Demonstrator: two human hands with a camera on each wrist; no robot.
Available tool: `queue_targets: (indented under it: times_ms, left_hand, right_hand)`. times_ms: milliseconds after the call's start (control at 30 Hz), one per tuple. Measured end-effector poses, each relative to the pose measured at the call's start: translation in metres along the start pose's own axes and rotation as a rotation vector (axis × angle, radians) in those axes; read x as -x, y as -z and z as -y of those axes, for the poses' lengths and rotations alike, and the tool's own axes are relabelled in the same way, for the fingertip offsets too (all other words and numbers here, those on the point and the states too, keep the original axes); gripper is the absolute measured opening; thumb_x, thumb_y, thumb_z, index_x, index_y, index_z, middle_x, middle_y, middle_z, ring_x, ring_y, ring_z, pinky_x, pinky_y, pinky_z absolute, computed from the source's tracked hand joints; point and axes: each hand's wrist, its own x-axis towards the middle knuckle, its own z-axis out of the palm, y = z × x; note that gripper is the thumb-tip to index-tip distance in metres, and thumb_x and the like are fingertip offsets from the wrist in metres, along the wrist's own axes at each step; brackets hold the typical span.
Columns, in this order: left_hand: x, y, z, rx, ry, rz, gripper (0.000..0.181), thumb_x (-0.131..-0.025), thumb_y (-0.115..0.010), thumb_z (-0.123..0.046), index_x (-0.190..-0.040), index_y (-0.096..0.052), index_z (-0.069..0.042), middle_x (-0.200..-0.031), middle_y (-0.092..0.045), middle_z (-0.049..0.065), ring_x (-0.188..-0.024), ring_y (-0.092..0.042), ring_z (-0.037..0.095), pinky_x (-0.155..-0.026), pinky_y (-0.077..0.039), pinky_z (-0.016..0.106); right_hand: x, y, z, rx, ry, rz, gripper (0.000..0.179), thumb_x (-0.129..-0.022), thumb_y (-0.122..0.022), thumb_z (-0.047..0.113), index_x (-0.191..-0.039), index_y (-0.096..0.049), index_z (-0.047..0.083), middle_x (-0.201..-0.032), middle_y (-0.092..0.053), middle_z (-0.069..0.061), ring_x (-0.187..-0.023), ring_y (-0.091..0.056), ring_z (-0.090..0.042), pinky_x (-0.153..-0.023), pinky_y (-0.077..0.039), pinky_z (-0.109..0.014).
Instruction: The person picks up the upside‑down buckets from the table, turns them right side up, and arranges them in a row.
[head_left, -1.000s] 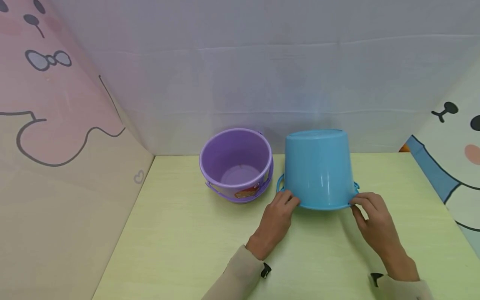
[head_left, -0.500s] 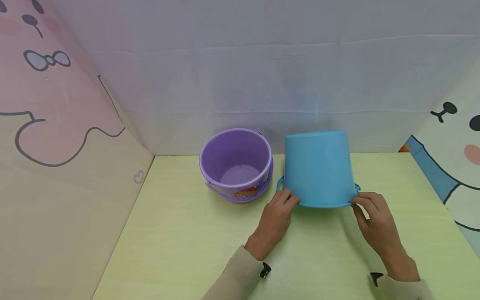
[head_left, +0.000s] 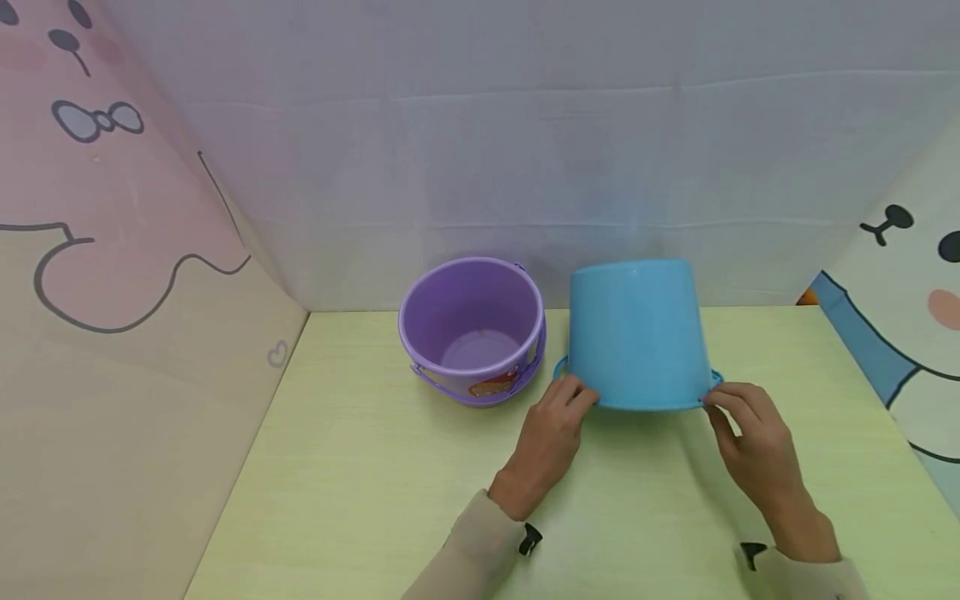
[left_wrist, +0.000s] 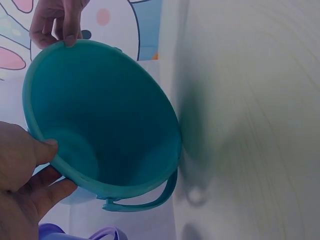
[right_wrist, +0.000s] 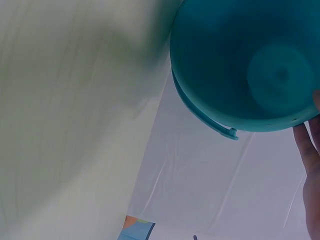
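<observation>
A blue bucket (head_left: pixel 637 337) is tipped with its base up and its mouth down toward the person. My left hand (head_left: pixel 551 433) pinches its rim on the left, thumb inside and fingers outside in the left wrist view. On the opposite side my right hand (head_left: pixel 757 446) pinches the same rim. In the left wrist view the inside of the blue bucket (left_wrist: pixel 110 115) holds nothing, and its handle (left_wrist: pixel 145 204) hangs toward the table. Left of it stands a purple bucket (head_left: pixel 472 317), upright, with nothing inside and a sticker on its front.
Both buckets are at the back of the pale yellow-green table (head_left: pixel 337 483). Behind them rises a white cloth wall (head_left: pixel 480 167). Cartoon-printed panels flank the table on the left (head_left: pixel 150 375) and right (head_left: pixel 922 350).
The blue bucket's near rim has risen slightly, both hands moving up a little with it. The purple bucket has stayed in place.
</observation>
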Motion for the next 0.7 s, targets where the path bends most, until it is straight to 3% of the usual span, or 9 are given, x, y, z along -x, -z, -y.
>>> queue_targets:
  times_ms: [700]
  left_hand:
    - [-0.009,0.010,0.002,0.040,0.014,-0.016,0.019,-0.099,-0.066,0.009,-0.105,-0.074,-0.008,-0.101,-0.064,0.004,-0.091,-0.062,0.017,-0.074,-0.057,0.020]
  right_hand:
    - [-0.012,0.003,0.006,0.059,-0.020,-0.012,0.052,-0.114,-0.049,0.032,-0.096,-0.067,-0.014,-0.094,-0.065,-0.029,-0.089,-0.061,-0.041,-0.111,-0.033,-0.005]
